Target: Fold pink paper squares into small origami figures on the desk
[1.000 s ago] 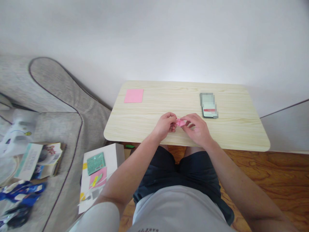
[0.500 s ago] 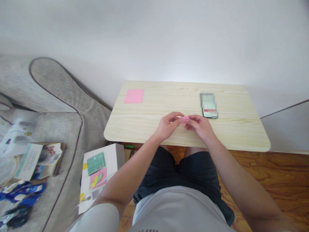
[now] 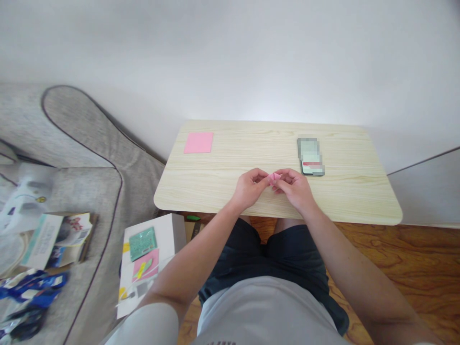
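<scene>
A small folded piece of pink paper [image 3: 275, 177] is pinched between my two hands above the front part of the pale wooden table [image 3: 247, 143]. My left hand [image 3: 250, 186] grips its left side with thumb and fingers. On the other side, my right hand [image 3: 295, 188] holds it, the thumb lying over the front and fingers curled behind. Fingers cover much of the paper, so its full shape is hidden. Flat at the table's back left lies a square pink sheet [image 3: 199, 143]. A phone [image 3: 311, 157], its screen partly pixelated, rests just beyond my right hand.
Left of my legs stands a white box [image 3: 167, 235] bearing a green packet [image 3: 143, 243] and pink and yellow pieces. A grey sofa [image 3: 104, 191] at the left holds an opened carton [image 3: 45, 239] and blue items. A white wall rises behind the table.
My right hand has shifted slightly left and its fingers have moved on the paper. The folded paper now shows a more pointed outline. The sheet and phone stay in place.
</scene>
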The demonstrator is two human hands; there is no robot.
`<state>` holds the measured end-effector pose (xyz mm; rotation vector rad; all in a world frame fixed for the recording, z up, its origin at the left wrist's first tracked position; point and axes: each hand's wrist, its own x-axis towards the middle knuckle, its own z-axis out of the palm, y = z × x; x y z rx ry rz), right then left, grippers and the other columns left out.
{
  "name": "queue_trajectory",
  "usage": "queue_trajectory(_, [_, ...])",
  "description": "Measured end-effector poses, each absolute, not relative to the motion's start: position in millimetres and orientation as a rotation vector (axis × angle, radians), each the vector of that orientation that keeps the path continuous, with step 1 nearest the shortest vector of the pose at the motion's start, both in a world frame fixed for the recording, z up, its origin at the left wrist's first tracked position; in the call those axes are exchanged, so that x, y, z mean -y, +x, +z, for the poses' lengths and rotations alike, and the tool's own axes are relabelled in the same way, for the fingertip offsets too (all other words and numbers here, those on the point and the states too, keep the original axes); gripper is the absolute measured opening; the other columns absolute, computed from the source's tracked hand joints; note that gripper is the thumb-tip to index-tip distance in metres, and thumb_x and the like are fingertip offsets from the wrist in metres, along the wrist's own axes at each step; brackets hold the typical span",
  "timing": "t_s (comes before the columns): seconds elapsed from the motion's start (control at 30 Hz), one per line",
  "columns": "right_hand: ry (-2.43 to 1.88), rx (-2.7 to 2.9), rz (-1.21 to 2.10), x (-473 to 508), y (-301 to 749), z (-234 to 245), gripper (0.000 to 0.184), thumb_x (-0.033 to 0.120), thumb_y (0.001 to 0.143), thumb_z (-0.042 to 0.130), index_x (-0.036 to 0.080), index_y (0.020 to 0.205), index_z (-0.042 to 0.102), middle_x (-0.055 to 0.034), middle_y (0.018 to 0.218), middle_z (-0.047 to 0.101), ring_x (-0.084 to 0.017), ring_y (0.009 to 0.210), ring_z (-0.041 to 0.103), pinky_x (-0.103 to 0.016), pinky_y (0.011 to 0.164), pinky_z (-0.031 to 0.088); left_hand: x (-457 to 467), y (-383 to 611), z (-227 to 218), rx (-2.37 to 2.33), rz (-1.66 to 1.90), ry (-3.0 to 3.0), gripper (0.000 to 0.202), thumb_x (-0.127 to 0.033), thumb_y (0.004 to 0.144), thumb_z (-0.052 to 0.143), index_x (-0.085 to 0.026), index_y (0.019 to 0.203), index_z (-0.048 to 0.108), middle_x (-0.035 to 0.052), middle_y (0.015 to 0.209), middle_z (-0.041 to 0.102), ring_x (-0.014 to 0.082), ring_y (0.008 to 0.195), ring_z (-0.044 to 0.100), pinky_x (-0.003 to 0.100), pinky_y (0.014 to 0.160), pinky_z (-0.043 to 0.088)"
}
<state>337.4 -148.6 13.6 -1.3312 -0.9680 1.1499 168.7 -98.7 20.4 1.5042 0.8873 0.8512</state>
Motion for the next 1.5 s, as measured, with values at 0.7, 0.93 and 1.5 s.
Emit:
queue_trajectory(0.7, [-1.288,0.846,1.14,150,332,10,0.036,0.039,0.073,0.085,0.024,0.1,0.067,0.0007,0.074,0.074,-0.018,0.067,0.073,-0.035,0.071,0.065,111,175,21,-1.019,0.972,1.533,0.025,-0.044,0.09,0.072,-0.021,0.095,0.077,0.0047,0.092,0.078,0.0162,0.083,0.07,0.026,0.073,0.05])
queue_trajectory(0.93, [-1.258,0.835,1.162,149,333,11,0.035,0.034,0.071,0.084,0.024,0.1,0.067,0.0017,0.076,0.075,-0.017,0.065,0.071,-0.035,0.071,0.064,104,176,13,-0.943,0.929,1.323,0.027,-0.042,0.083,0.078,-0.016,0.091,0.074,0.0047,0.085,0.077,0.0153,0.078,0.069,0.027,0.075,0.052])
queue_trajectory(1.5, [-1.173,0.733,1.219,150,336,14,0.041,0.033,0.068,0.085,0.027,0.101,0.062,0.0048,0.073,0.068,-0.013,0.06,0.059,-0.03,0.061,0.051,101,176,17,-0.881,0.876,1.196,0.03,-0.039,0.076,0.082,-0.014,0.089,0.071,0.0042,0.077,0.075,0.0116,0.067,0.064,0.025,0.066,0.049])
